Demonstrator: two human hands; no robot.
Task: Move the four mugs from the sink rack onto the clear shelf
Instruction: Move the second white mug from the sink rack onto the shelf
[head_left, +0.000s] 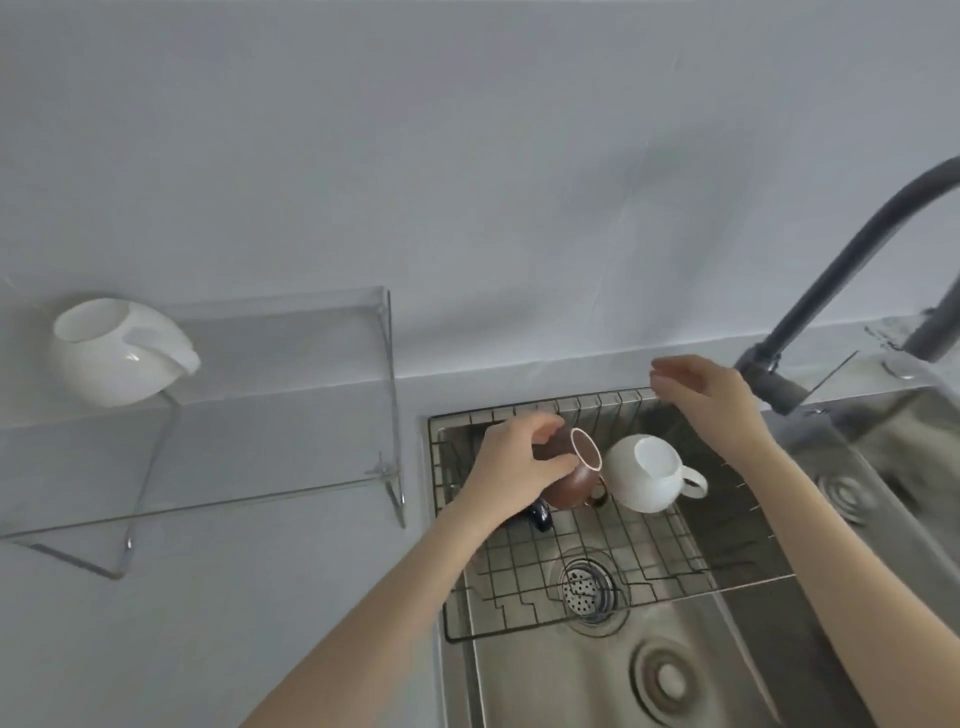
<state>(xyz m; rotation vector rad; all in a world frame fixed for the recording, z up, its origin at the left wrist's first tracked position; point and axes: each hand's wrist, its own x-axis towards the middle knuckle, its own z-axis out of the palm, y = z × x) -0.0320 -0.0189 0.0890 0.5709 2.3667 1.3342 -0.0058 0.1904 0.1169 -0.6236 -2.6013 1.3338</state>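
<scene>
The brown mug lies tipped in the wire sink rack, mouth toward the right, just beside a white mug on its right; a dark object, perhaps another mug, peeks out under the forearm. Glazed ceramic like this is likely stiff, fairly heavy, slippery if wet and breakable, so a wrap around the body suits it better than the small handle. The left hand is closed around the brown mug's body, fingers over the top, thumb underneath. The right hand hovers empty and loosely open above the rack's far edge. One white mug already sits on the clear shelf, far left.
</scene>
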